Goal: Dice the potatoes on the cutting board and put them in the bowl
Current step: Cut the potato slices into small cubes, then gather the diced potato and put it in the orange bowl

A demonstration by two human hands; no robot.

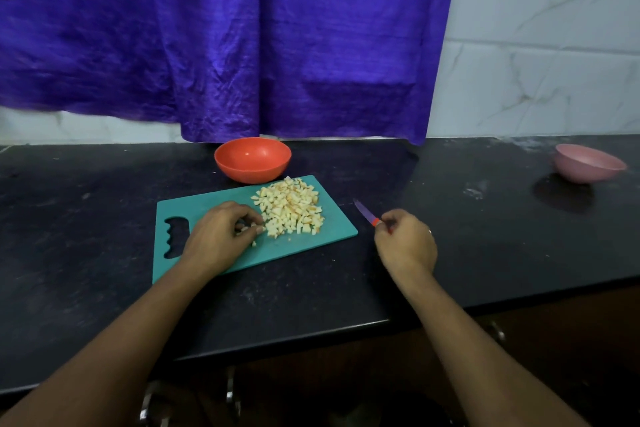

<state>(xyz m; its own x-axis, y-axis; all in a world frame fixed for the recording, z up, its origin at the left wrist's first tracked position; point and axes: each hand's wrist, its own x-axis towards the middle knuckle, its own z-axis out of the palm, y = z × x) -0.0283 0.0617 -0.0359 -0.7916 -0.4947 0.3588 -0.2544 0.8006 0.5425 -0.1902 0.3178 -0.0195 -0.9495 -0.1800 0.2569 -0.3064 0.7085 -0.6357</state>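
Note:
A teal cutting board (194, 211) lies on the black counter, its handle slot at the left. A heap of pale diced potato (291, 206) covers its far right part. My left hand (221, 236) rests on the board beside the heap, its curled fingertips pinching a few potato pieces. My right hand (405, 243) is off the board to the right and grips the red handle of a small knife (365, 213), whose purple blade points away over the counter. An orange bowl (252, 159) stands just behind the board; I see nothing inside it.
A pink bowl (588, 166) sits tilted at the far right of the black counter (485, 218). A purple curtain (242, 45) hangs behind the orange bowl, against a white tiled wall. The counter's front edge runs below my forearms, with drawer handles underneath.

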